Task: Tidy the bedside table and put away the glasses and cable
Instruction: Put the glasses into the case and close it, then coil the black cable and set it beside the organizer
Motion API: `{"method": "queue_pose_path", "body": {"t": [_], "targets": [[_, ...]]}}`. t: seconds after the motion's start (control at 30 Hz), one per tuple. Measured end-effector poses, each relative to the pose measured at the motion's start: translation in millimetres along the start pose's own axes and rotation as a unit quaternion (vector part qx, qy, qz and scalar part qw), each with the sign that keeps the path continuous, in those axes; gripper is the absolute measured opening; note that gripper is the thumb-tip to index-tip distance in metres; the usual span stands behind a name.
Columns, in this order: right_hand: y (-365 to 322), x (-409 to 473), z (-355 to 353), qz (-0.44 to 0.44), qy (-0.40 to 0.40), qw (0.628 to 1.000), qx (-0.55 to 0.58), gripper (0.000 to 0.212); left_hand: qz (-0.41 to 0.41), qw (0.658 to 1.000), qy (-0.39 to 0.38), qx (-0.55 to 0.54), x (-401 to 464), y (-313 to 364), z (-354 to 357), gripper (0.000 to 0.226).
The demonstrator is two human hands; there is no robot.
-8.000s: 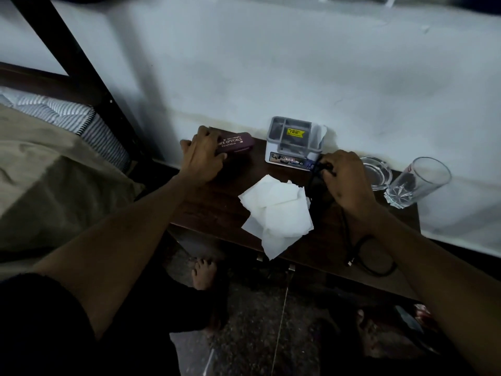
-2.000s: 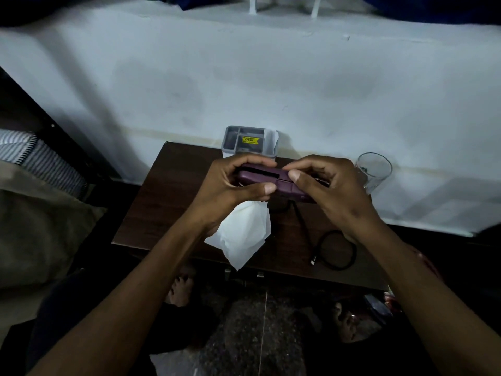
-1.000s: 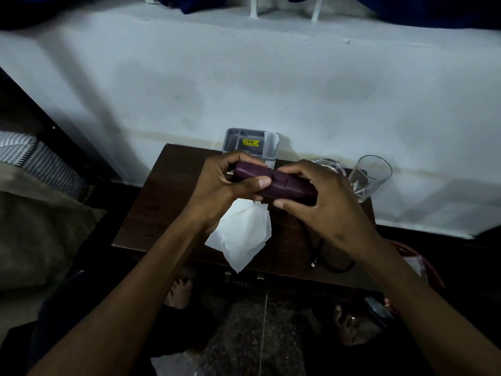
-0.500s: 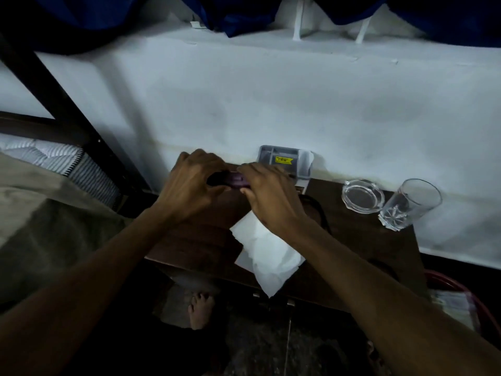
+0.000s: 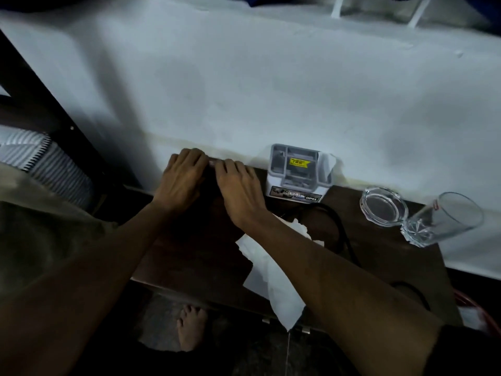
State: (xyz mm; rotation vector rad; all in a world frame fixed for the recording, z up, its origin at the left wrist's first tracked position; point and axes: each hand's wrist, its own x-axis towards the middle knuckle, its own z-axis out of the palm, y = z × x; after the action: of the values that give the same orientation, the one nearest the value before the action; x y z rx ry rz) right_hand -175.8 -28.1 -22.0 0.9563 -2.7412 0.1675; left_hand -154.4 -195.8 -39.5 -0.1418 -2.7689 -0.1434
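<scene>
Both hands palm-down over glasses case, case hidden; grip state unclear.

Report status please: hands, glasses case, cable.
Both hands cover the case at the table's back edge. Black cable loose on table. White tissue lies between.

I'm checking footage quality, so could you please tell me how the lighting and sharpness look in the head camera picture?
Head view: dim overall, the wall brightest; the dark table and the cable nearly merge; both hands sit in shadow, hiding whatever lies under them; wide-angle bending tilts the drinking glass; slight softness throughout.
</scene>
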Motion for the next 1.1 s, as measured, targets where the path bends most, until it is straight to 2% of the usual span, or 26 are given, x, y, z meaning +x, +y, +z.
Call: {"method": "queue_pose_path", "body": {"t": [0.27, 0.4, 0.5, 0.6, 0.67, 0.73, 0.83, 0.9, 1.0, 1.1], "targets": [[8.1, -0.9, 0.8, 0.008, -0.013, 1.0, 0.003, 0.055, -0.021, 0.999, -0.031, -0.018, -6.8, -1.3, -0.2, 0.052], [23.7, -33.9, -35.0, 0.013, 0.036, 0.997, 0.068, 0.065, -0.046, 0.998, -0.023, -0.029, -11.3, 10.2, -15.5, 0.052], [62.9, -95.1, -67.2, 0.023, 0.079, 0.993, 0.08, 0.062, -0.056, 0.998, 0.013, -0.037, -13.8, 31.7, -37.7, 0.042], [129.3, -160.4, -100.7, 0.114, 0.078, 0.988, 0.072, 0.054, -0.045, 0.997, 0.023, -0.053, -12.7, 83.3, -67.0, 0.044], [167.6, -184.7, -108.2, 0.202, 0.076, 0.974, 0.064, 0.042, -0.009, 0.997, 0.014, -0.075, -16.5, 118.7, -79.7, 0.046], [194.5, -209.7, -114.3, 0.274, 0.05, 0.959, 0.047, 0.031, 0.072, 0.994, -0.021, -0.085, -30.9, 166.5, -84.7, 0.057], [208.5, -237.0, -111.8, 0.303, 0.006, 0.951, 0.067, 0.021, 0.192, 0.975, -0.071, -0.083, -62.9, 226.8, -74.8, 0.073], [204.5, -244.8, -108.9, 0.304, -0.014, 0.947, 0.1, 0.019, 0.243, 0.961, -0.125, -0.039, -82.8, 250.5, -61.0, 0.08], [192.8, -248.7, -106.5, 0.309, -0.026, 0.94, 0.144, 0.021, 0.266, 0.945, -0.188, 0.026, -96.0, 254.1, -45.3, 0.081], [185.1, -254.1, -103.4, 0.299, -0.047, 0.943, 0.14, 0.02, 0.253, 0.939, -0.225, 0.056, -94.6, 240.7, -43.2, 0.073]]}}
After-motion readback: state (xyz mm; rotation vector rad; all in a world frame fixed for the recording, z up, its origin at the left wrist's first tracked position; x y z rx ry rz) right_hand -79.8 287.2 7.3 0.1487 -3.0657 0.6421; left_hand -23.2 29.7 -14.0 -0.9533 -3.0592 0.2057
